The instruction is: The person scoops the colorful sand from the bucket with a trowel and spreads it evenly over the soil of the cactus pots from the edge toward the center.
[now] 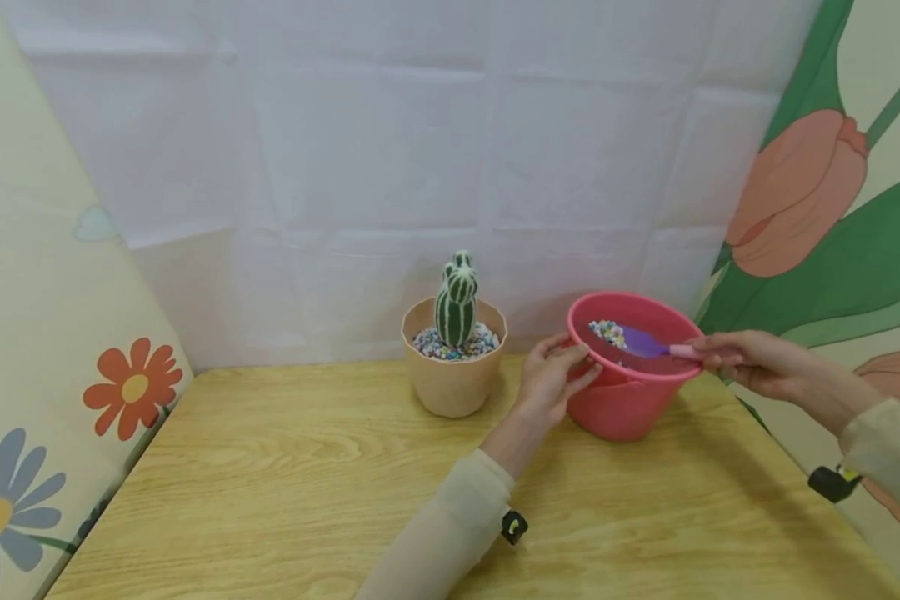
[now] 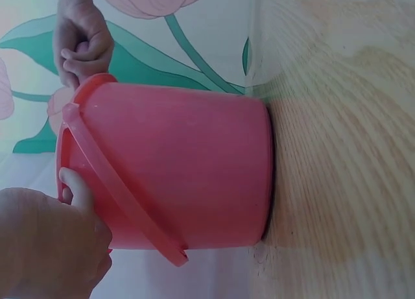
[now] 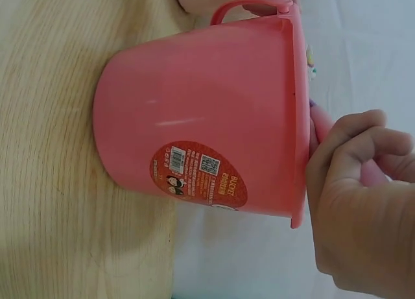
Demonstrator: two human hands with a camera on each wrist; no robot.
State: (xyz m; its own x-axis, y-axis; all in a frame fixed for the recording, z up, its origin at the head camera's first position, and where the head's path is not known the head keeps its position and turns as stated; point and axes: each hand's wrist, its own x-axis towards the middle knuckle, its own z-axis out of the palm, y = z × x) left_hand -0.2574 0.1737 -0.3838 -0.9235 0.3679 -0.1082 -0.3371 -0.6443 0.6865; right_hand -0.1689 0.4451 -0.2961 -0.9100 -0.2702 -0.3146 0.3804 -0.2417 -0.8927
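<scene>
A red-pink bucket (image 1: 615,408) stands on the table, its handle (image 2: 123,185) hanging down the side. My left hand (image 1: 551,379) grips the bucket's near left rim, thumb and fingers about the edge. In my right hand (image 1: 757,362) is the pink handle of a small purple shovel (image 1: 645,342), held over the right rim. Small multicoloured pebbles (image 1: 607,333) lie heaped on the shovel's blade, within the bucket's mouth. To the left, a peach pot (image 1: 450,387) holds a green-and-white striped cactus (image 1: 456,312) set in similar pebbles.
The wooden table (image 1: 285,483) reaches back to a white cloth (image 1: 375,167). Flower-printed panels (image 1: 802,192) flank it on both sides. A label (image 3: 201,176) is stuck on the bucket's side. Small black devices (image 1: 513,527) sit at both wrists.
</scene>
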